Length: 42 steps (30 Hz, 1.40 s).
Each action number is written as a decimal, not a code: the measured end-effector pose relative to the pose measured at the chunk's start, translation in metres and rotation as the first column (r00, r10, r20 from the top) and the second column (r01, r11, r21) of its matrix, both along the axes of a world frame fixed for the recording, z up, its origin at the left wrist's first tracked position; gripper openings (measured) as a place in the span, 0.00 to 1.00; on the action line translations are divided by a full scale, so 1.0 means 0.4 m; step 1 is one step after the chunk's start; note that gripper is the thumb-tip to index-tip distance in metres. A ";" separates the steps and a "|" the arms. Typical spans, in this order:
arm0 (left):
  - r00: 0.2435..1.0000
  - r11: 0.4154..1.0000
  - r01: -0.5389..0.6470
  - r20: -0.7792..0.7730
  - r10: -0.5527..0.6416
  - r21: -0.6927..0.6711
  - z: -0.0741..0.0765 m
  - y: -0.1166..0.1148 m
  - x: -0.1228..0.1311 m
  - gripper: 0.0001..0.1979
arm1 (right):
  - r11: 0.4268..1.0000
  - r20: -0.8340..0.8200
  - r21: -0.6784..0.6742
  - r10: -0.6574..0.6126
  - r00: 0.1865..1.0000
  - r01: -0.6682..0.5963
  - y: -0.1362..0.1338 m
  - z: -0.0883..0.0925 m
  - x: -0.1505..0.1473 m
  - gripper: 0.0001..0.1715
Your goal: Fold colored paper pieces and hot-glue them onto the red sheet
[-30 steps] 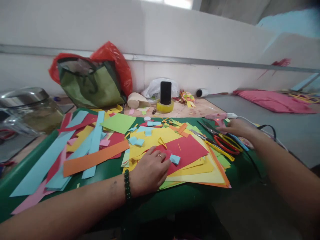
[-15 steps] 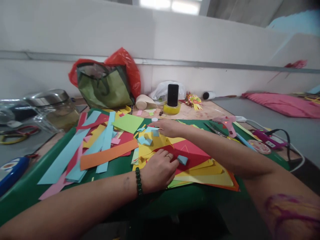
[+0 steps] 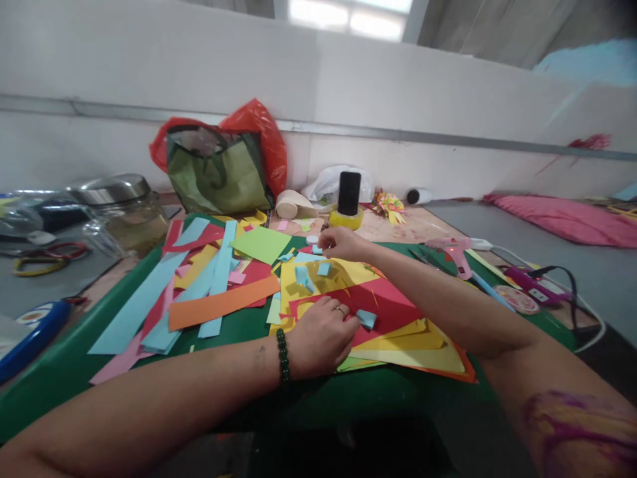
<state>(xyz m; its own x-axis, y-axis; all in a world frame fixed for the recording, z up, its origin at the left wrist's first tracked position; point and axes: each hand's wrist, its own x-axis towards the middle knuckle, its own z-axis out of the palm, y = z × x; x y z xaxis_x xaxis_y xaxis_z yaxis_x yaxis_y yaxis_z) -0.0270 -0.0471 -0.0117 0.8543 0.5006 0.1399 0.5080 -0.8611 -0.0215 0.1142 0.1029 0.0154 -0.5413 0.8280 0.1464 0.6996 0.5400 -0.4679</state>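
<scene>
My left hand (image 3: 321, 335), with a ring and a green bead bracelet, rests on the red paper (image 3: 383, 302). Its fingers are curled, and their tips are hidden. A folded light-blue paper piece (image 3: 367, 318) lies just right of it. Farther back, my right hand (image 3: 346, 243) is raised over the far edge of the yellow paper (image 3: 343, 273), its fingers pinched on a small piece of blue paper (image 3: 317, 249). Below that hand, a curled blue paper piece (image 3: 303, 277) and a small blue square (image 3: 324, 268) lie on the yellow sheet.
Coloured paper strips, including an orange strip (image 3: 223, 304), lie at left with a lime-green sheet (image 3: 261, 244). A pink glue gun (image 3: 460, 257) and purple power strip (image 3: 540, 285) lie at right. Behind stand a phone (image 3: 349, 191) on a yellow tape roll (image 3: 347, 220), a green bag (image 3: 219, 176) and a glass jar (image 3: 124, 216).
My right hand has lifted from the yellow paper and drawn its fingers together. The blue pieces beneath it show more clearly. My left hand stays on the red paper; the view has shifted slightly.
</scene>
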 end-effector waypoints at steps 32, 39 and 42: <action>0.999 1.000 0.016 0.045 -0.017 0.008 -0.008 0.007 -0.003 0.11 | 0.939 -0.323 -0.311 -0.247 0.914 0.143 -0.293 -0.043 0.182 0.07; 0.998 1.000 0.020 0.055 -0.019 -0.015 -0.002 0.009 -0.003 0.10 | 0.966 -0.174 -0.244 -0.129 0.976 0.084 -0.282 -0.042 0.178 0.03; 0.998 1.000 0.018 0.060 -0.017 -0.016 -0.001 0.009 -0.003 0.12 | 0.970 -0.124 -0.237 -0.082 0.989 0.051 -0.274 -0.032 0.181 0.01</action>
